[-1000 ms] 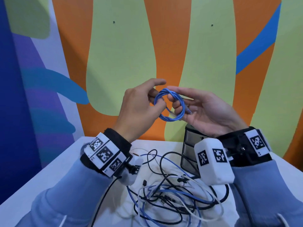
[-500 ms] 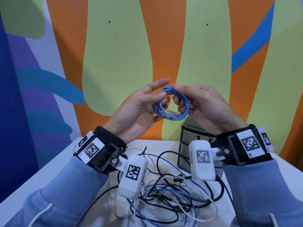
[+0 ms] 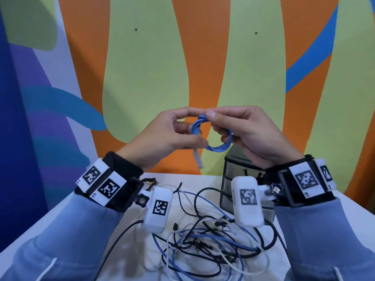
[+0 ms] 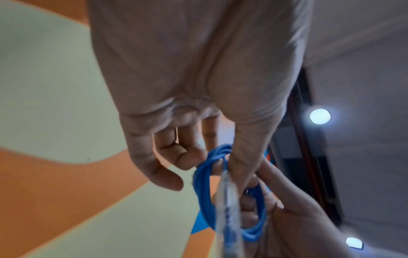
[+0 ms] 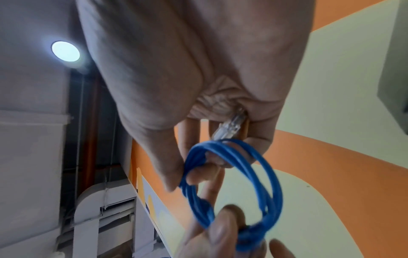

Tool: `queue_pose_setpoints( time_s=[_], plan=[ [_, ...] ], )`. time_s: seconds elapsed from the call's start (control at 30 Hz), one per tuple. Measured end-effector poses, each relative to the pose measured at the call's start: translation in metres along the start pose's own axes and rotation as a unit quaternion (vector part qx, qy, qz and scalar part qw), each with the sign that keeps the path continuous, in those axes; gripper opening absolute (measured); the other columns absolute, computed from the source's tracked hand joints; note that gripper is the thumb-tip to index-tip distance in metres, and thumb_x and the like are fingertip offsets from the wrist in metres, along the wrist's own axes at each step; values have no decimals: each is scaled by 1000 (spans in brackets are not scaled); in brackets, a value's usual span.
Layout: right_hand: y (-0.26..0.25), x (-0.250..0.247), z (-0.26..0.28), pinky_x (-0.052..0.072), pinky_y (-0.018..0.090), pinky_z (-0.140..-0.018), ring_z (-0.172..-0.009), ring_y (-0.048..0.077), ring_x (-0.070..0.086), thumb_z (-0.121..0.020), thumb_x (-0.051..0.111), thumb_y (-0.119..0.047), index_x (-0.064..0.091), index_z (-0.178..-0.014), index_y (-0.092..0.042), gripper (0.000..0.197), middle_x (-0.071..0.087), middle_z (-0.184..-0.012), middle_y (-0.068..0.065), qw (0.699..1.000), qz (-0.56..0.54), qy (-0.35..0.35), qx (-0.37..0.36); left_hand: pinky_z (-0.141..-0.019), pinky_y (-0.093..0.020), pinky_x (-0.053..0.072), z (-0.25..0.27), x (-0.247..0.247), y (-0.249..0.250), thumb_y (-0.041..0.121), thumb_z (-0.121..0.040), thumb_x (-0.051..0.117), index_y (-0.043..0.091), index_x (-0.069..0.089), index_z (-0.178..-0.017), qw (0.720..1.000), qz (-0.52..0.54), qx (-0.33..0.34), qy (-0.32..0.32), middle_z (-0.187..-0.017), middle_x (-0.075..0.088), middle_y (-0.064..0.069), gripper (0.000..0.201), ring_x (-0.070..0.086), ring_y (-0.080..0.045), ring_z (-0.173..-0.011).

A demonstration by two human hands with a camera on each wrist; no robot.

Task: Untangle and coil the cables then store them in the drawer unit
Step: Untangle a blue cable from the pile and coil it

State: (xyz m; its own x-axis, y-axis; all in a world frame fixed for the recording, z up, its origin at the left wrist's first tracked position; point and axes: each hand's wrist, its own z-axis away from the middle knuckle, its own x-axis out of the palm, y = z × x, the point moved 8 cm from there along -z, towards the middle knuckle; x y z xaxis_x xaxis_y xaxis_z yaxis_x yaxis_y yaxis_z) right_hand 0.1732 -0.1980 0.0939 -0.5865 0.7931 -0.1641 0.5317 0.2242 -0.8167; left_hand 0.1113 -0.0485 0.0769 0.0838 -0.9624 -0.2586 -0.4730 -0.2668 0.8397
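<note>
A small blue cable coil (image 3: pixel 218 147) is held in the air between both hands, above the table. My left hand (image 3: pixel 197 126) pinches the coil's left side between thumb and fingers; the cable's clear plug (image 3: pixel 198 160) hangs down below the thumb. My right hand (image 3: pixel 218 125) grips the coil's right side, thumb on top and fingers through the loop. The left wrist view shows the coil (image 4: pixel 204 192) and the blurred plug (image 4: pixel 228 214). The right wrist view shows the coil (image 5: pixel 268 176) and a second clear plug (image 5: pixel 232 127) against the palm. The grey drawer unit (image 3: pixel 236 173) stands behind my right wrist.
A tangle of black, white and blue cables (image 3: pixel 203 240) lies on the white table (image 3: pixel 60 216) below my wrists. A painted wall in orange, green and blue rises right behind the table. The drawer unit's drawers look closed.
The cable's clear plug end, which lay across the coil, now hangs free below my left thumb. My left hand has turned palm toward the coil; both hands still hold it.
</note>
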Motion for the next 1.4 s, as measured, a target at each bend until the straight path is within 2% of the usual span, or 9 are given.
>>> queue_pose_setpoints(
  time_s=[0.17, 0.27, 0.4, 0.67, 0.97, 1.1, 1.2, 1.3, 1.4],
  plan=[
    [8, -9, -4, 47, 26, -77, -73, 13, 54, -99, 64, -23, 75, -125, -12, 30, 62, -84, 0, 988, -145, 10, 42, -93, -42, 60, -3, -25, -8, 16, -96, 77, 11, 79, -113, 993, -60, -10, 98, -108, 79, -15, 17, 72, -15, -92],
    [11, -9, -5, 42, 37, -88, -75, 11, 59, -99, 62, -26, 71, -132, -19, 35, 64, -86, -3, 990, -132, 2, 54, -92, -43, 61, -4, -20, -10, 24, -104, 67, 10, 75, -110, 995, -26, -17, 96, -105, 81, -12, 17, 76, -20, -94],
    [12, -5, -4, 40, 36, -86, -79, 12, 61, -103, 58, -27, 65, -139, -25, 37, 67, -91, -1, 990, -126, 1, 57, -81, -34, 61, -4, -9, -7, 39, -106, 60, 18, 73, -109, 996, 10, -23, 88, -106, 81, -14, 25, 74, -20, -90],
    [17, -11, -1, 57, 33, -74, -84, 22, 70, -97, 71, -19, 77, -113, -8, 21, 77, -94, 13, 998, -15, 21, 55, -61, -26, 47, -7, -29, 0, 19, -100, 74, 6, 78, -99, 981, -125, 61, 138, -84, 79, -12, 13, 62, -14, -68],
    [8, 4, -4, 60, 32, -66, -77, 22, 74, -96, 74, -13, 77, -109, -4, 16, 79, -88, 17, 996, 48, 68, -19, -75, -41, 60, 0, -47, 13, 28, -96, 78, 19, 78, -95, 953, -235, 77, 174, -79, 78, 2, 9, 71, -16, -73],
    [10, 25, -6, 59, 29, -67, -76, 22, 76, -97, 74, -16, 77, -109, -9, 15, 79, -87, 14, 996, 68, 49, -24, -75, -34, 59, 27, -48, 16, 27, -91, 83, 26, 74, -96, 922, -318, 60, 214, -75, 77, 8, 11, 73, -8, -74],
    [26, 48, -8, 59, 41, -89, -98, 28, 76, -97, 74, -31, 79, -112, -21, 18, 80, -99, 11, 995, 98, 3, -23, -78, -35, 58, 57, -58, 8, 28, -93, 81, 26, 73, -95, 900, -342, 45, 265, -71, 76, 10, 8, 73, -7, -72],
    [61, 69, 1, 49, 24, -95, -112, 3, 67, -105, 57, -42, 73, -122, -37, 23, 76, -110, -18, 980, 165, -101, 49, -82, -38, 55, 80, -88, -8, 30, -94, 78, 26, 71, -91, 874, -387, -10, 295, -67, 73, 10, 8, 70, -12, -76],
    [106, 74, 24, 33, 26, -107, -139, 8, 50, -110, 48, -33, 60, -142, -37, 34, 59, -141, -16, 938, 241, -185, 167, -82, -41, 56, 98, -131, -38, 28, -92, 77, 24, 70, -84, 841, -446, -99, 290, -67, 71, 9, 11, 69, -22, -82]
  ],
)
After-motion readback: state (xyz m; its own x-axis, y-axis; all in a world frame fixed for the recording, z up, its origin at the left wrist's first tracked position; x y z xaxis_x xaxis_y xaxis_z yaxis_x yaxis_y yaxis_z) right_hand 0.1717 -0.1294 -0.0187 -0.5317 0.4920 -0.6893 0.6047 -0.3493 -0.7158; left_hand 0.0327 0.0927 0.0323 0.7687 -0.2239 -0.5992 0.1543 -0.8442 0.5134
